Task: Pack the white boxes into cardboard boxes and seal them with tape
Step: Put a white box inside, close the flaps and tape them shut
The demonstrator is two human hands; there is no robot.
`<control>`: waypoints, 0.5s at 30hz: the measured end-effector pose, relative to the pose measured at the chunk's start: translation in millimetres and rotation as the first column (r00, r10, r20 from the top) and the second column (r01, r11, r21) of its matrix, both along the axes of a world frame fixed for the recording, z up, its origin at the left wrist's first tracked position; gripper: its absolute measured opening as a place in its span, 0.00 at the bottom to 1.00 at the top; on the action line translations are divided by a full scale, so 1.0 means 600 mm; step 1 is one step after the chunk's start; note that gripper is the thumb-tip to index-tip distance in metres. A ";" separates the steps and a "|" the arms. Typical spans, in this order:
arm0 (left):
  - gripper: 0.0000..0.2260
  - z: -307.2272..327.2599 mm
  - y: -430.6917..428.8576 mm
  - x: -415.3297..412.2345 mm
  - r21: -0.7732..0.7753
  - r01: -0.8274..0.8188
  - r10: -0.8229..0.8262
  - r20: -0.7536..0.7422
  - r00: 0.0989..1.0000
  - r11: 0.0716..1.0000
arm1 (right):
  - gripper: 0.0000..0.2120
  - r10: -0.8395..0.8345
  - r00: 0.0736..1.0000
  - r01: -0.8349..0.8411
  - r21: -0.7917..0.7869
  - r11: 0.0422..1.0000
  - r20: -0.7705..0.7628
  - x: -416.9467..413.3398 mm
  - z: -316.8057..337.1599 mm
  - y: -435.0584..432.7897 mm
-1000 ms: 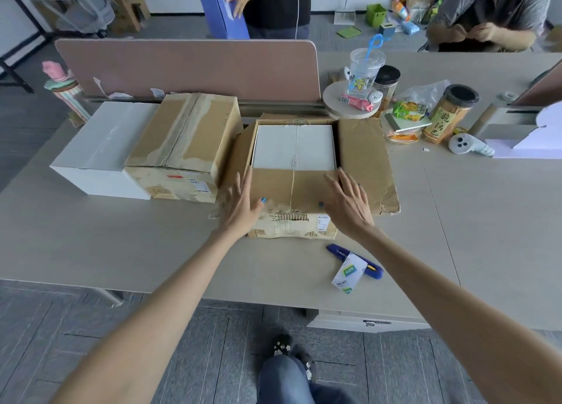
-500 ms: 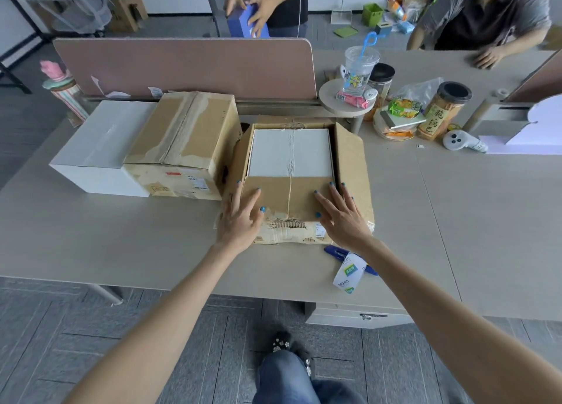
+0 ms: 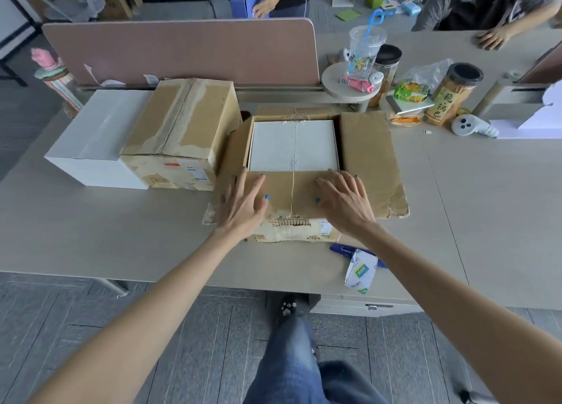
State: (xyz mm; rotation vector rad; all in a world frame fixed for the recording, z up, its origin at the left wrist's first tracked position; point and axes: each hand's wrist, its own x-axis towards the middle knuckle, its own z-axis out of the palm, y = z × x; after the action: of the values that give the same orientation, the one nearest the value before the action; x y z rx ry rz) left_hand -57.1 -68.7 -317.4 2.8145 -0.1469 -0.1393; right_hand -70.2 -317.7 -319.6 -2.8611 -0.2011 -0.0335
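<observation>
Presently, the open cardboard box [image 3: 292, 230] stands near the table's front edge, directly before the person. A white box [image 3: 293, 145] lies flat inside it and fills the cavity almost wall to wall. The near flap [image 3: 292, 190] is folded down over the front part of that white box, and both hands bear on it. The left hand [image 3: 243, 203] is on its left portion and the right hand [image 3: 343, 203] on its right, each palm down with fingers straight and spread, gripping nothing. Judgement: the flat press keeps the worn, creased flap from springing up while the other flaps are brought in. The right flap [image 3: 368, 160] lies splayed outward on the table [image 3: 91, 236]. The left flap [image 3: 235, 151] stands at a slant just beside the sealed cardboard box [image 3: 182, 130], which probably leaves it no room to fall flat. The far flap [image 3: 298, 111] shows only as a narrow strip. A second white box [image 3: 97, 136] sits against the left side of the sealed cardboard box, presumably awaiting packing. Not determinable: whether anything lies beneath the white box; the lower part of the left flap, covered by the left hand; the nature of the blue tool [image 3: 342, 248], partly under a printed card [image 3: 360, 269] and the right forearm. No tape roll can be identified, so sealing of this box is judged not yet begun.
</observation>
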 end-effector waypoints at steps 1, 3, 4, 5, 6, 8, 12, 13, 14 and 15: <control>0.24 0.002 -0.003 0.013 0.015 0.011 -0.011 0.016 1.000 1.000 | 0.24 0.004 1.000 -0.004 0.009 1.000 -0.004 0.014 0.003 0.003; 0.24 0.009 -0.010 0.043 -0.004 0.024 -0.024 0.027 0.999 1.000 | 0.24 0.008 1.000 -0.008 0.024 1.000 -0.003 0.041 0.011 0.007; 0.24 0.012 -0.012 0.060 -0.005 0.035 -0.035 0.034 0.999 0.999 | 0.24 0.005 1.000 -0.005 0.029 1.000 0.003 0.057 0.014 0.008; 0.24 0.015 -0.014 0.080 0.017 0.051 -0.052 0.045 0.998 0.999 | 0.24 0.002 1.000 -0.002 0.033 0.999 0.009 0.074 0.018 0.008; 0.24 0.019 -0.015 0.100 0.042 0.066 -0.068 0.048 0.996 0.997 | 0.24 -0.001 1.000 0.000 0.038 0.999 0.009 0.092 0.021 0.008; 0.24 0.026 -0.016 0.142 0.028 0.084 -0.085 0.028 0.996 0.996 | 0.23 -0.006 1.000 0.006 0.033 0.999 0.004 0.131 0.029 0.005; 0.24 0.038 -0.023 0.226 -0.090 0.101 -0.102 -0.006 0.995 0.991 | 0.23 -0.034 0.999 0.033 0.008 0.999 0.005 0.213 0.046 -0.006; 0.24 0.041 -0.026 0.243 -0.095 0.104 -0.105 -0.007 0.994 0.990 | 0.23 -0.042 0.999 0.042 0.004 0.999 0.008 0.230 0.049 -0.006; 0.24 0.043 -0.028 0.260 -0.092 0.108 -0.109 -0.008 0.994 0.990 | 0.23 -0.049 0.999 0.049 -0.004 0.999 0.010 0.247 0.051 -0.007; 0.24 0.044 -0.030 0.277 -0.081 0.116 -0.118 -0.011 0.993 0.990 | 0.23 -0.055 0.998 0.055 -0.012 0.998 0.012 0.265 0.053 -0.007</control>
State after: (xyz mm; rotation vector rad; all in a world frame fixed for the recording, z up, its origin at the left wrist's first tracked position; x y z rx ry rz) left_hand 109.2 -86.5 -291.0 2.7240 -0.3074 -0.1789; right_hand 88.5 -321.9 -287.7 -2.8784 -0.1248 -0.0600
